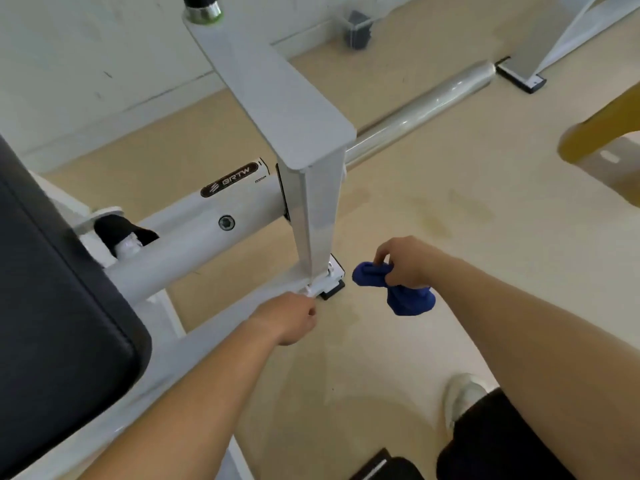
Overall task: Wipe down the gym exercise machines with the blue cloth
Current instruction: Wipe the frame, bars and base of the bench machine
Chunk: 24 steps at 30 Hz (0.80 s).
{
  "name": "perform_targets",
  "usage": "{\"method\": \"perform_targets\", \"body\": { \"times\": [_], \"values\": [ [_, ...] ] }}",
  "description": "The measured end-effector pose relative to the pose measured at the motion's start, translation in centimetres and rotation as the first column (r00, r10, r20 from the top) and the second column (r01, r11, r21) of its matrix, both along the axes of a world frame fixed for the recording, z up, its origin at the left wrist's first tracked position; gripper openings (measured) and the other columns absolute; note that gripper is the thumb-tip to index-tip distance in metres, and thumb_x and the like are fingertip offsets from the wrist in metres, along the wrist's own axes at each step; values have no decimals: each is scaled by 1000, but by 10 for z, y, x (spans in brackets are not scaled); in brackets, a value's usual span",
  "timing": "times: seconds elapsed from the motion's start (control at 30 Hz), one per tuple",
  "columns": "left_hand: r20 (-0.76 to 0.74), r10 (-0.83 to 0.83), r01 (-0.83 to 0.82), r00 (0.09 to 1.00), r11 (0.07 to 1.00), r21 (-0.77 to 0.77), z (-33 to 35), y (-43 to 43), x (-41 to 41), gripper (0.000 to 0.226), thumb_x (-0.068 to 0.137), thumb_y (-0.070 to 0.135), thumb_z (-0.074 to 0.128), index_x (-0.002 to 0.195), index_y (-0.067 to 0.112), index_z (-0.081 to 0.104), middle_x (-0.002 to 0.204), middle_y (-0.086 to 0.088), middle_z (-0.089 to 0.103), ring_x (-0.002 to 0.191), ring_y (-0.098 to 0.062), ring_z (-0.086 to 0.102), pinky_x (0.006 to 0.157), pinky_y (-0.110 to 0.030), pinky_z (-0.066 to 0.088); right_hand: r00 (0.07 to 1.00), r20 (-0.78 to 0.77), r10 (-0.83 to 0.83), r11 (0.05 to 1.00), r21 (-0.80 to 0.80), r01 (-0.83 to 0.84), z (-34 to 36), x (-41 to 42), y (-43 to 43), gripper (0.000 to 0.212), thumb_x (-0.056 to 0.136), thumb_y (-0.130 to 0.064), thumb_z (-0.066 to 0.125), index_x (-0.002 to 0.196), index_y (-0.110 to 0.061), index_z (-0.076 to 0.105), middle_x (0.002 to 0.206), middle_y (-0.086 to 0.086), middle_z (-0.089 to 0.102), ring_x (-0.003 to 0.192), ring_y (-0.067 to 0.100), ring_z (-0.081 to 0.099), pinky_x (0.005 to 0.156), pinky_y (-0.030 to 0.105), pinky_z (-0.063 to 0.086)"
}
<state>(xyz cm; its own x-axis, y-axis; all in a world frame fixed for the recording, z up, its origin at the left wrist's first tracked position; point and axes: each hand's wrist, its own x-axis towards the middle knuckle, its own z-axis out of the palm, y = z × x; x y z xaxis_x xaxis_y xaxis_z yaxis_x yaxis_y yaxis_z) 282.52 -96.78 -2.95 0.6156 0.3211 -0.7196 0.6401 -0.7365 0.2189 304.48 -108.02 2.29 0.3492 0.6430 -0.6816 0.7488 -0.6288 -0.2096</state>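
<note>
A white gym machine frame [207, 230] fills the left and centre, with a square upright post [317, 216] running down to a black foot on the floor. My right hand [405, 263] grips a bunched blue cloth [398, 289] just right of the post's base, clear of the metal. My left hand [291, 318] is low beside the frame's bottom rail near the post's foot, fingers curled under; whether it holds anything is hidden.
A black seat pad [52, 306] covers the left edge. A chrome bar [415, 116] sticks out behind the post. Another machine's foot [523, 74] stands at the back right, a yellow object [602, 133] at right. My shoe [462, 396] rests on the beige floor.
</note>
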Motion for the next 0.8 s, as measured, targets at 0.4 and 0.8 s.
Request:
{"method": "perform_targets", "body": {
  "times": [0.4, 0.8],
  "values": [
    [-101, 223, -235, 969, 963, -128, 267, -43, 28, 26, 99, 37, 43, 114, 28, 62, 116, 3, 64, 99, -15, 60, 93, -37, 52, 994, -106, 30, 998, 55, -24, 271, 50, -27, 36, 87, -23, 66, 122, -28, 62, 108, 1, 62, 91, 21, 58, 77, 32, 51],
    [93, 251, -245, 963, 967, -70, 597, -121, 182, 22, 96, 29, 45, 98, 19, 64, 92, 7, 62, 87, -16, 60, 74, -29, 48, 999, -39, -24, 974, 225, 32, 622, 192, -110, 35, 87, -20, 68, 121, -27, 64, 108, 2, 65, 95, 22, 58, 79, 33, 49]
  ]
}}
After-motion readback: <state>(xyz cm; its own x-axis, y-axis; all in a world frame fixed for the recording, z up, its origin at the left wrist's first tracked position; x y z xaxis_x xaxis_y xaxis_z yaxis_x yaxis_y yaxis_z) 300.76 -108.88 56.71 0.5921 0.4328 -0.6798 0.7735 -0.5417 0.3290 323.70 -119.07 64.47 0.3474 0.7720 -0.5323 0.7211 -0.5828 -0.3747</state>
